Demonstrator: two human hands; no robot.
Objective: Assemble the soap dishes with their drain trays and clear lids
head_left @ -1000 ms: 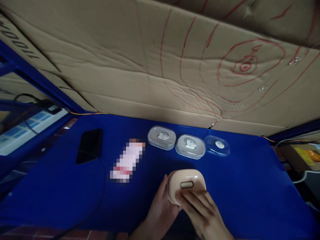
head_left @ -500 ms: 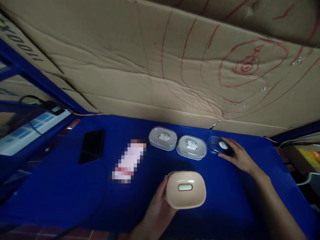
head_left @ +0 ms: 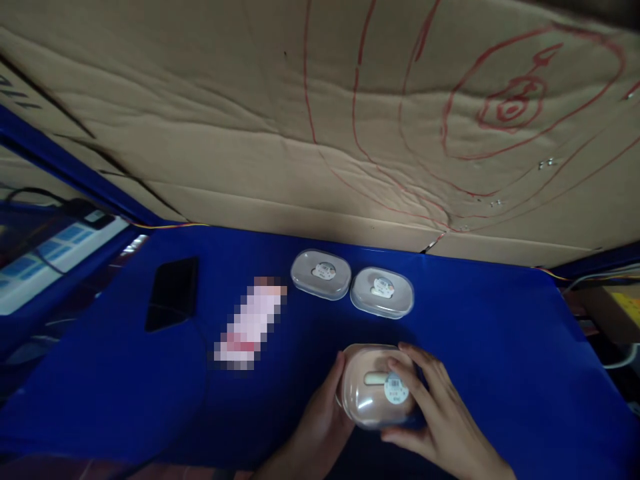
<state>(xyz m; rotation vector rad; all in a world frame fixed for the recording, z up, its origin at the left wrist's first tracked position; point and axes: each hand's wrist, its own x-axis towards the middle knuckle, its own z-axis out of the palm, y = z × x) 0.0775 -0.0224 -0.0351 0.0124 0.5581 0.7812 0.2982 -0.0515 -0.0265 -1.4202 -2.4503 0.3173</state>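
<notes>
My left hand (head_left: 320, 417) is wrapped around the left side of a peach-coloured rounded box (head_left: 361, 363) with a pale slot in its top. Over that box lies a clear plastic lid (head_left: 367, 415) bearing a round white label. My right hand (head_left: 443, 417) grips the lid's right side, fingers on top and thumb at the near edge. Whether the lid is fully seated cannot be seen. Behind my hands, two similar boxes with clear lids stand side by side, a left box (head_left: 313, 283) and a right box (head_left: 373, 308).
A blue table (head_left: 480, 327) carries everything. Left of the boxes lie a blurred-out pinkish item (head_left: 253, 323) and a black flat device (head_left: 173, 293) with a cable. A cardboard wall (head_left: 225, 133) with red drawn lines rises behind; a power strip (head_left: 60, 257) sits far left.
My right hand has brought the clear lid from the back right of the table onto the peach box in my left hand. The view has shifted slightly.
</notes>
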